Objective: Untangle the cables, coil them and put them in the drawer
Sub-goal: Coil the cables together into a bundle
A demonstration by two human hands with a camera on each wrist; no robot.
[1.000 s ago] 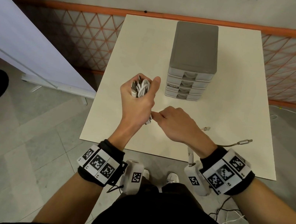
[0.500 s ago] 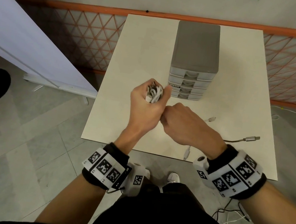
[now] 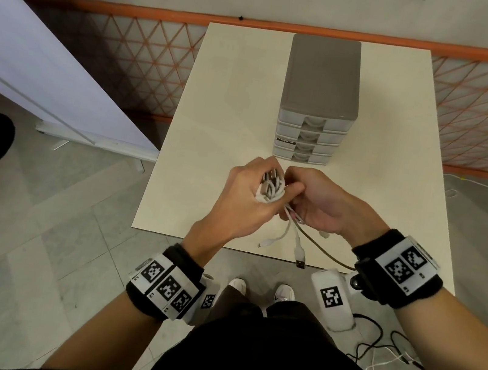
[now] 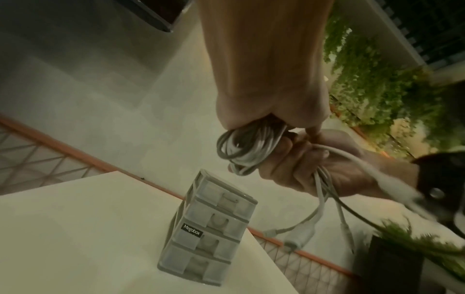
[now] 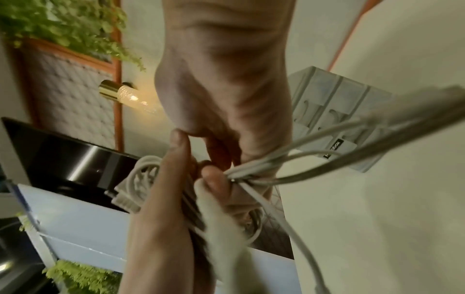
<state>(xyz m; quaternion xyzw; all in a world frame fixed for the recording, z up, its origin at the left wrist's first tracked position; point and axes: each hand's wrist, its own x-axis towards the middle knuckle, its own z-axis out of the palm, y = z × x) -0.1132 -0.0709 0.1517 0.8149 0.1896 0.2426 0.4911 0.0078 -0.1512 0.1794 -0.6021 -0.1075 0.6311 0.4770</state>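
My left hand (image 3: 247,195) grips a coil of white cables (image 3: 271,187) above the front of the cream table (image 3: 219,91); the left wrist view shows the coil (image 4: 245,148) bulging out of that fist. My right hand (image 3: 313,200) is against the coil and pinches the loose cable strands (image 5: 251,171) just below it. Several tails with plugs (image 3: 299,259) hang from both hands over the table's front edge. The grey four-drawer box (image 3: 314,125) stands just behind my hands, all drawers closed (image 4: 214,228).
An orange lattice fence (image 3: 129,54) runs behind the table. A white board (image 3: 44,83) leans at the left. Loose cables (image 3: 385,354) lie on the tiled floor at the right, near my feet (image 3: 261,288).
Both hands moved right and closer together. The right hand turned palm-up and came up against the coil, and the loose cable ends that lay on the table now hang from the hands.
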